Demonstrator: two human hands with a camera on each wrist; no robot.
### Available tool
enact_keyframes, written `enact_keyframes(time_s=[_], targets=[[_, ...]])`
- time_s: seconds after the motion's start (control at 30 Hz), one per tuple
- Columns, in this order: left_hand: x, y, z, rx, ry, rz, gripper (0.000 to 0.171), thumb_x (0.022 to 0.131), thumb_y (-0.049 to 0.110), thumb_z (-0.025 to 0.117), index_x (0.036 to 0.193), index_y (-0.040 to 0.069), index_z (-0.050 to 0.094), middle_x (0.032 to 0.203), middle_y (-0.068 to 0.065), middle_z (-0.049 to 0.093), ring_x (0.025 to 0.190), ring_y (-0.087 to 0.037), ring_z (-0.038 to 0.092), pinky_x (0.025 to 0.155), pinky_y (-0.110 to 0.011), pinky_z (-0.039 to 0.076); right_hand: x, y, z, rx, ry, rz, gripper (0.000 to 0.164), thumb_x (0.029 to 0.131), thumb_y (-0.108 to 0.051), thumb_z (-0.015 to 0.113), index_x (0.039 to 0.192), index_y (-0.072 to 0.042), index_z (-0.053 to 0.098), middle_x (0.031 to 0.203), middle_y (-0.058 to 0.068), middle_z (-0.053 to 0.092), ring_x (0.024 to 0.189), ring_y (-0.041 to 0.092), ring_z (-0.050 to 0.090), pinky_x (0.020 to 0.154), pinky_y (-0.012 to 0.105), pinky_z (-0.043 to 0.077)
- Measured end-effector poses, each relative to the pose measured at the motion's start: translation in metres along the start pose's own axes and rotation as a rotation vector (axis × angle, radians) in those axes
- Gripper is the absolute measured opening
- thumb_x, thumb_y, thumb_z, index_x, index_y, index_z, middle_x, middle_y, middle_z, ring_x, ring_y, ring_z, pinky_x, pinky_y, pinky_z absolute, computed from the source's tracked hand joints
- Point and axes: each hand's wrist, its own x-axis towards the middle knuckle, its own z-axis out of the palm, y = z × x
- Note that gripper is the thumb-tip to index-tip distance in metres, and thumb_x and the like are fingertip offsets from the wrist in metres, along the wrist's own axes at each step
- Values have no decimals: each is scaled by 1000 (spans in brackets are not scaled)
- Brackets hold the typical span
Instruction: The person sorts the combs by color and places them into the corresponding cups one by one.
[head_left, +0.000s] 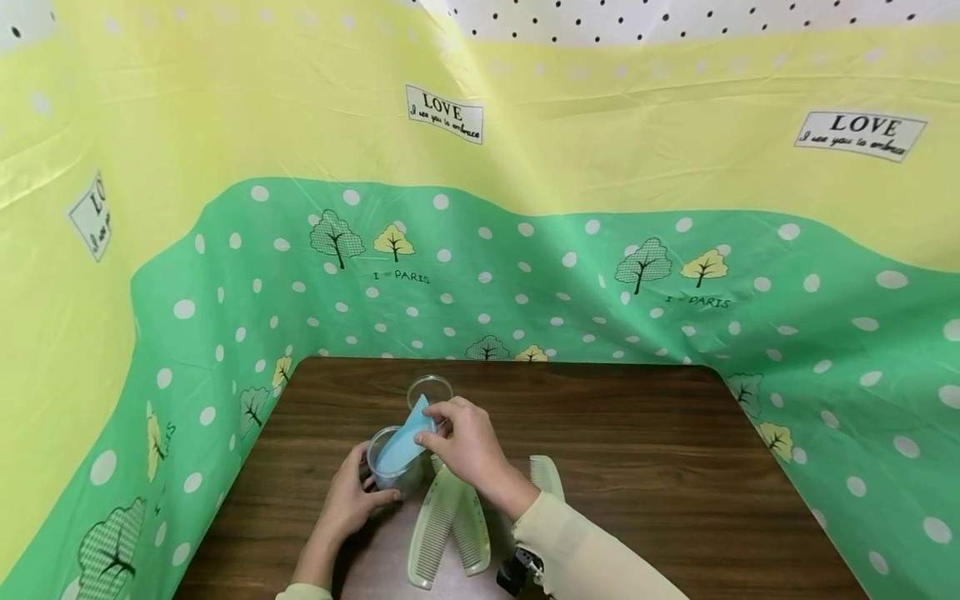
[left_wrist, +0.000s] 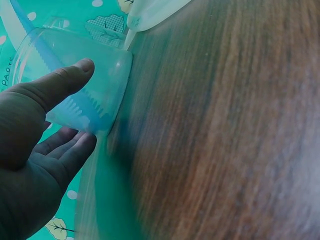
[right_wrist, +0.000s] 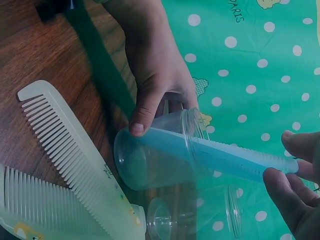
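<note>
My left hand (head_left: 351, 497) grips a clear plastic jar (left_wrist: 111, 60), its thumb on one side and fingers on the other. A blue comb (head_left: 401, 443) leans inside the jar, one end down near the bottom and the other sticking out past the rim. My right hand (head_left: 471, 443) pinches the comb's protruding end between thumb and fingers. In the left wrist view, the comb's teeth show through the jar wall. Right beside the jar, two pale green combs (head_left: 433, 533) (right_wrist: 70, 145) lie crossed on the table.
A second clear jar (head_left: 430, 388) stands behind the held one. Another pale green comb (head_left: 547, 475) lies partly hidden by my right forearm. The brown wooden table (head_left: 637, 450) is bordered by a green and yellow patterned curtain (head_left: 525, 275).
</note>
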Motion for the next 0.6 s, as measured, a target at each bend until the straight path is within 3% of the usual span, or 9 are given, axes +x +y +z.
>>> enact_keyframes(time_s=[0.4,0.6], targets=[[-3,0,0,-3,-2,8,91,69,0,94,145,2,44,146,-25,49,137,-44,51,108,-42,55,-9,3,-7,15,6,-18,33,86,-21,85,117,-9,77,97,3,70,77,5,65,69,19,60],[-3,0,0,-4,-4,0,90,70,0,93,145,2,44,147,-24,48,138,-43,50,109,-41,54,-15,4,-14,32,2,14,36,85,-22,86,118,-11,77,100,1,71,78,5,66,69,18,60]])
